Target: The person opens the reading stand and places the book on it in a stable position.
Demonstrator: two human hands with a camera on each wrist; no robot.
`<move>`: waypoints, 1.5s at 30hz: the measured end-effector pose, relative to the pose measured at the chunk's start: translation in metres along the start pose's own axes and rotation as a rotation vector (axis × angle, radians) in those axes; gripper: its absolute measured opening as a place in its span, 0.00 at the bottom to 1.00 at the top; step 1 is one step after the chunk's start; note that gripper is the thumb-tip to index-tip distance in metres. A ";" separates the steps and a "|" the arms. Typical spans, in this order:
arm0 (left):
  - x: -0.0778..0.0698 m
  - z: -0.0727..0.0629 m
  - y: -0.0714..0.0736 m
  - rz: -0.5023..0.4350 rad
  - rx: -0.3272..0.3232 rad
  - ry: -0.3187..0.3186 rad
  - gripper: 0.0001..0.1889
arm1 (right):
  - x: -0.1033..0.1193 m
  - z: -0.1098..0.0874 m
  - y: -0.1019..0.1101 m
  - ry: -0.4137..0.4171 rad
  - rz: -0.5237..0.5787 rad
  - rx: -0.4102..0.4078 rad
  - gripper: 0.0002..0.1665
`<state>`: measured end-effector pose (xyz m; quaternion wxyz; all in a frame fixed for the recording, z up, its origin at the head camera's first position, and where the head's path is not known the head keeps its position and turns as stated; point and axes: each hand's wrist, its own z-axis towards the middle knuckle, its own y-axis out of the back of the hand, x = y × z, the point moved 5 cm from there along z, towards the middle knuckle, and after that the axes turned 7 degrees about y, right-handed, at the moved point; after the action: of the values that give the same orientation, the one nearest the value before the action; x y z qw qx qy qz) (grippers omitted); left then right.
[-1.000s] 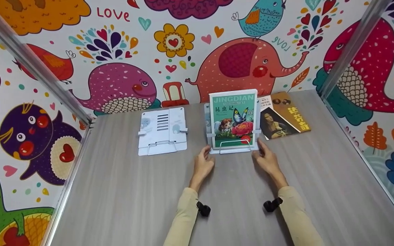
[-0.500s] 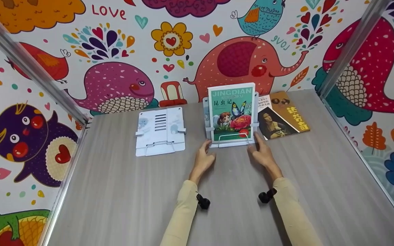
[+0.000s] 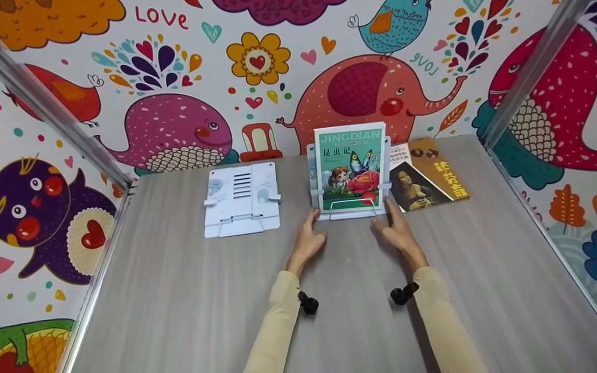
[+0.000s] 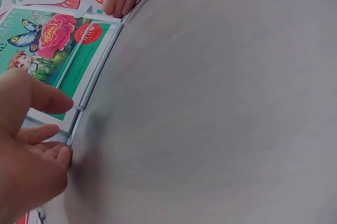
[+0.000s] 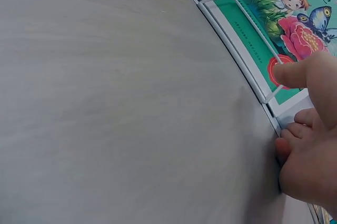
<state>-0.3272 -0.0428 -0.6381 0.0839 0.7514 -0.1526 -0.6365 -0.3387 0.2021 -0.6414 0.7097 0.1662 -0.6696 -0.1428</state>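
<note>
A green-covered insect book (image 3: 347,171) leans upright in a pale book stand (image 3: 324,216), behind the wire holder along its lower edge. My left hand (image 3: 309,242) is at the stand's lower left corner. In the left wrist view, its fingertips (image 4: 64,155) touch the base edge while the thumb (image 4: 52,98) points over the wire. At the lower right corner is my right hand (image 3: 398,234), index finger stretched along the stand's side. The right wrist view shows its lower fingers (image 5: 300,129) bent against the corner and the thumb (image 5: 295,74) over the cover.
A second pale book stand (image 3: 244,199), bookless, lies to the left on the grey table (image 3: 184,300). Two overlapping books, one with a painted portrait (image 3: 415,189) and one brown-gold (image 3: 446,171), lie right of the upright book. A cartoon-printed wall (image 3: 262,109) rises behind.
The stand with the green book has slid back toward the wall, both hands moving forward with it. The movement is smaller in the last half second. The camera view has shifted slightly.
</note>
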 end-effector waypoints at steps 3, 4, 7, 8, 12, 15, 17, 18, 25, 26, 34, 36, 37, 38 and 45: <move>0.001 -0.004 0.002 -0.011 -0.001 -0.010 0.36 | 0.001 -0.005 -0.003 0.001 -0.002 -0.009 0.49; 0.002 -0.007 0.003 -0.009 0.003 -0.007 0.35 | 0.002 -0.008 -0.004 0.003 0.001 -0.014 0.50; 0.006 -0.016 0.007 -0.012 0.022 -0.010 0.33 | 0.004 -0.020 -0.011 0.005 0.014 -0.033 0.52; 0.008 -0.019 0.010 -0.020 0.030 -0.017 0.33 | 0.006 -0.026 -0.015 0.014 0.027 -0.046 0.53; 0.015 -0.040 0.030 -0.074 0.020 -0.075 0.27 | 0.019 -0.050 -0.037 0.092 0.061 -0.065 0.51; 0.020 -0.053 0.063 -0.142 -0.118 -0.117 0.19 | 0.036 -0.063 -0.062 0.192 0.094 -0.026 0.45; 0.028 -0.058 0.096 -0.166 -0.290 -0.114 0.14 | 0.050 -0.061 -0.085 0.244 0.141 0.028 0.40; 0.033 -0.060 0.113 -0.170 -0.379 -0.086 0.13 | 0.056 -0.058 -0.096 0.252 0.164 0.063 0.38; 0.075 -0.061 0.200 -0.132 -0.587 0.177 0.27 | 0.088 -0.027 -0.163 0.223 0.213 0.279 0.39; 0.079 -0.061 0.207 -0.134 -0.574 0.196 0.30 | 0.092 -0.023 -0.170 0.215 0.212 0.310 0.41; 0.088 -0.048 0.228 -0.188 -0.449 0.196 0.37 | 0.104 -0.001 -0.197 0.148 0.195 0.422 0.50; 0.089 -0.045 0.229 -0.181 -0.438 0.210 0.38 | 0.103 0.003 -0.201 0.135 0.180 0.445 0.52; 0.090 -0.045 0.229 -0.172 -0.436 0.225 0.38 | 0.102 0.004 -0.203 0.134 0.173 0.460 0.52; 0.091 -0.044 0.230 -0.160 -0.437 0.240 0.39 | 0.102 0.005 -0.205 0.135 0.159 0.475 0.53; 0.089 -0.043 0.233 -0.054 -0.403 0.303 0.43 | 0.107 0.008 -0.212 0.119 0.126 0.498 0.57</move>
<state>-0.3003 -0.2946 -0.6388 0.2368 0.8101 0.0117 -0.5362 -0.3354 -0.0359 -0.6351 0.6926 0.3019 -0.6501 0.0809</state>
